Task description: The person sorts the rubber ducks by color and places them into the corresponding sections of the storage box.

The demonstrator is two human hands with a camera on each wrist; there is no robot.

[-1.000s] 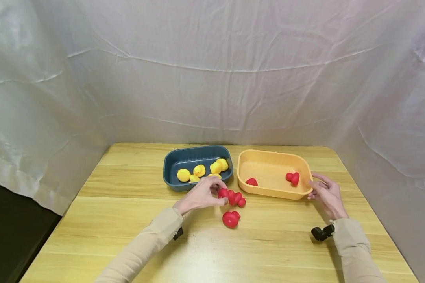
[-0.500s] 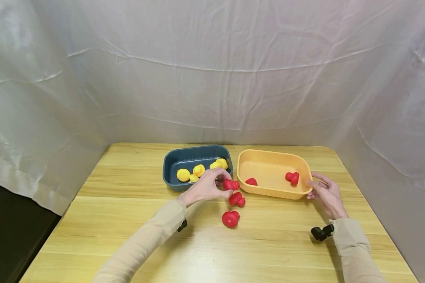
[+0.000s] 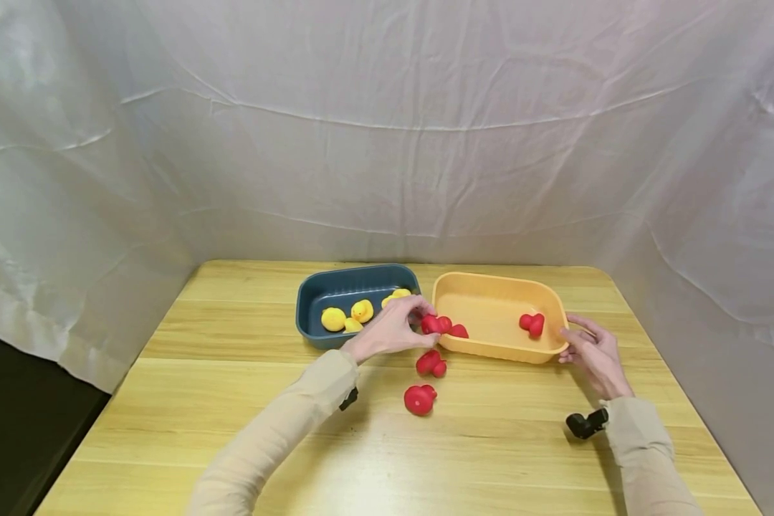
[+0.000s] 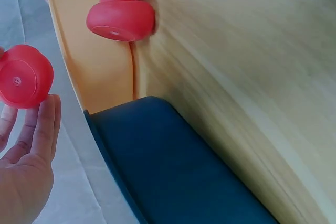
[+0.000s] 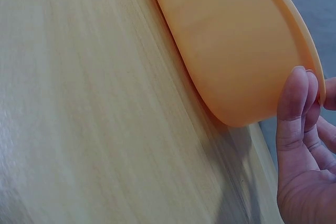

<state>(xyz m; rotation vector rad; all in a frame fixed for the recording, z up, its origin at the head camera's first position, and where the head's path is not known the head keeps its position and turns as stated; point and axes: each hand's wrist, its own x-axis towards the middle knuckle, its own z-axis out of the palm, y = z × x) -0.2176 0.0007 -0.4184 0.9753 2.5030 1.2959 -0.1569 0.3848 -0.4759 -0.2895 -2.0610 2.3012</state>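
In the head view my left hand [image 3: 392, 330] pinches a red rubber duck [image 3: 431, 324] over the near left corner of the orange bin [image 3: 490, 351]. The left wrist view shows the round base of that held duck [image 4: 23, 77] between thumb and fingers. My right hand [image 3: 596, 358] grips the rim at the bin's right end; in the right wrist view its fingers [image 5: 294, 98] lie on both sides of the rim. Inside the bin are a red duck [image 3: 532, 325] at the right and another red duck [image 3: 459, 331] near the held one.
Two red ducks rest on the wooden table [image 3: 503, 444]: one duck [image 3: 431, 363] just in front of the bins, another duck [image 3: 419, 400] nearer. The dark blue bin [image 3: 322, 283] at the left holds several yellow ducks [image 3: 334, 319], partly hidden by my left hand.
My left hand has lifted a red duck from the table and carried it right and away from me, to the orange bin's corner. The right hand keeps its place at the rim.
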